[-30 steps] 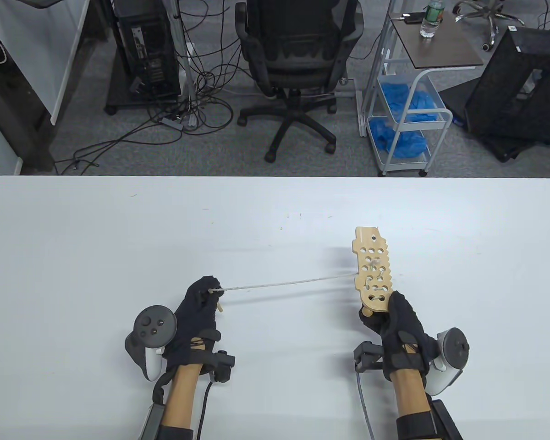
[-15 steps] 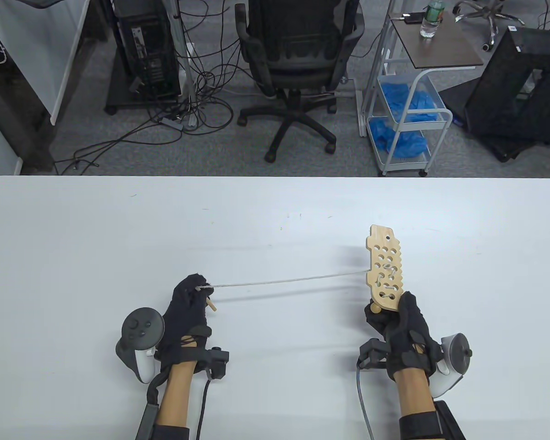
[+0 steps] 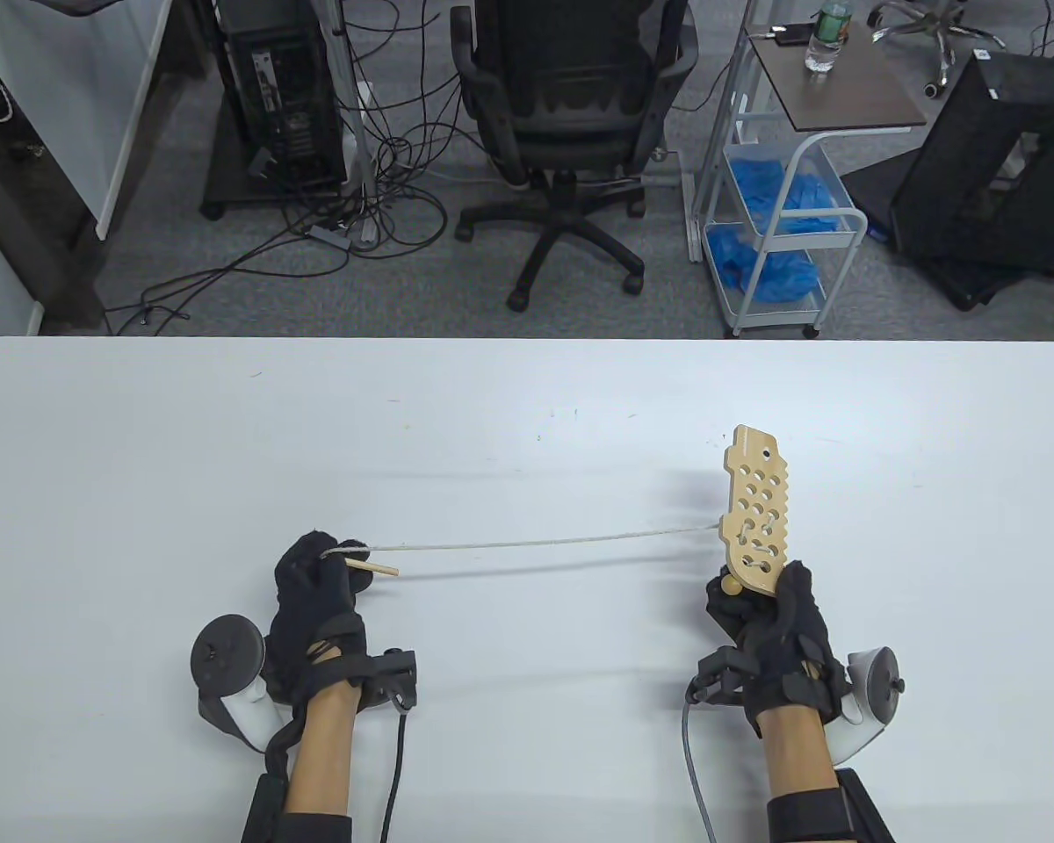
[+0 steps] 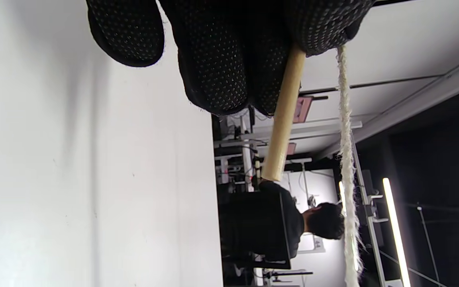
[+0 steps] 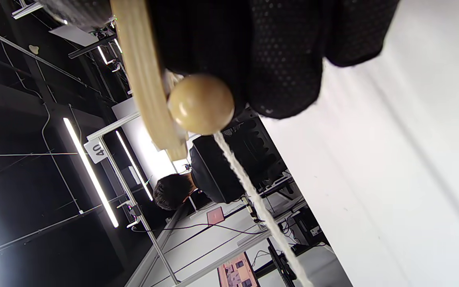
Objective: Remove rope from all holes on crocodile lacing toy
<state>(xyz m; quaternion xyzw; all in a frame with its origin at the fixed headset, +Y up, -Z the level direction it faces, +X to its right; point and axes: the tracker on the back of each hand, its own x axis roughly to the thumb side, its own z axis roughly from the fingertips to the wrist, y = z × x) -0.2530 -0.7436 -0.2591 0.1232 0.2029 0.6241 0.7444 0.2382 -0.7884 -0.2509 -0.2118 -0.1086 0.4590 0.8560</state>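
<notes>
Left hand point(image 3: 316, 584) low over the table point(image 3: 527, 395), knuckles up, fingers curled tight around the wooden needle point(image 3: 373, 567) and the rope point(image 3: 545, 543) end. The rope runs taut across to the toy point(image 3: 758, 522). Right hand point(image 3: 777, 628) is raised at the table's right side, fingers and thumb clamped on the toy's lower end, board standing up and tilted away. In the right wrist view a wooden bead point(image 5: 201, 103) sits against the board just beside the fingers point(image 5: 285, 59), rope leading off from it.
</notes>
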